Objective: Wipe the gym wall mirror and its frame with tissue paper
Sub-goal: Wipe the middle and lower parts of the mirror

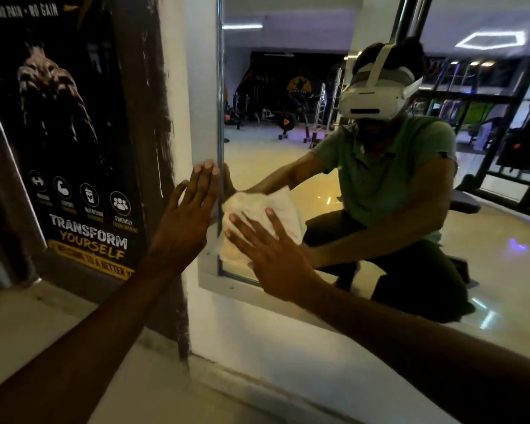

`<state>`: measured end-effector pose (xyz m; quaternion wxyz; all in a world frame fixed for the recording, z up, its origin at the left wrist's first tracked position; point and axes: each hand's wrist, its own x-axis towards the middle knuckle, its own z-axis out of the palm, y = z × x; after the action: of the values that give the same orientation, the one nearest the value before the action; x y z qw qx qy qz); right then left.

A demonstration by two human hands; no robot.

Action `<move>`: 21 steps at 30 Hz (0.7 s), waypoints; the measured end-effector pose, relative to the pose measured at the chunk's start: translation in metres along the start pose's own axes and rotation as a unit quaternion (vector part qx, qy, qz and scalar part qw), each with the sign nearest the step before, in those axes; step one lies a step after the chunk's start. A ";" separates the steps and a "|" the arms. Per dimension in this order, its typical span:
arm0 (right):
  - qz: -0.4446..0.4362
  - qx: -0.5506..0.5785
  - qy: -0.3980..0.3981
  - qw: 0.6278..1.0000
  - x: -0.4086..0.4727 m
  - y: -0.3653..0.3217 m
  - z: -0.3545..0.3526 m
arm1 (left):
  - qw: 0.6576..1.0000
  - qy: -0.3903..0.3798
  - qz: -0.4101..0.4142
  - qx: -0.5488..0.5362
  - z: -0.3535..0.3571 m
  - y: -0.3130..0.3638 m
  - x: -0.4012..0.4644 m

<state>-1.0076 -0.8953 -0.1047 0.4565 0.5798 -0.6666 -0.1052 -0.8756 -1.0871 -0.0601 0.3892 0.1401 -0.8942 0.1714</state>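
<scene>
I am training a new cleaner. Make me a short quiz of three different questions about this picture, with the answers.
1. True or false: the right hand presses the tissue paper flat on the mirror.
2. Which part of the mirror is being wiped? A) top edge B) lower left corner C) centre
3. Fill in: the left hand rests with straight fingers on the ____ beside the glass.

Key: 1 true; 2 B; 3 frame.

Tissue part-hidden under right hand
</scene>
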 end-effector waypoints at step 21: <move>0.012 -0.055 0.070 0.996 -0.048 0.066 -0.017 | 0.987 -0.051 -0.050 -0.141 -0.020 0.025 -0.007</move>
<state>-1.0440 -0.8267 -0.0748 0.5345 0.5515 -0.6333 -0.0949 -0.8675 -1.0556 -0.0568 0.3676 0.1367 -0.9198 0.0161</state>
